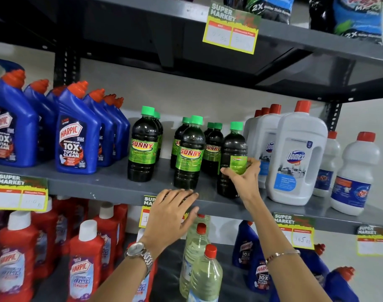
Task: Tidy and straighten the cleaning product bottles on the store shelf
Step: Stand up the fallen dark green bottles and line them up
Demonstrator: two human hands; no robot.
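Dark green-capped Sunny bottle [232,159] gripped by right hand [243,178] on the middle shelf [112,182].
Right hand's fingers wrap the bottle's label, which is turned sideways; bottle upright, near the shelf's front edge, just beside the white Domex jug [296,158]. Left hand [172,211] empty, fingers spread, resting on the shelf lip just below the front Sunny bottle [189,153]. More Sunny bottles stand behind and to the left. Blue Harpic bottles [77,131] fill the left end of the same shelf.
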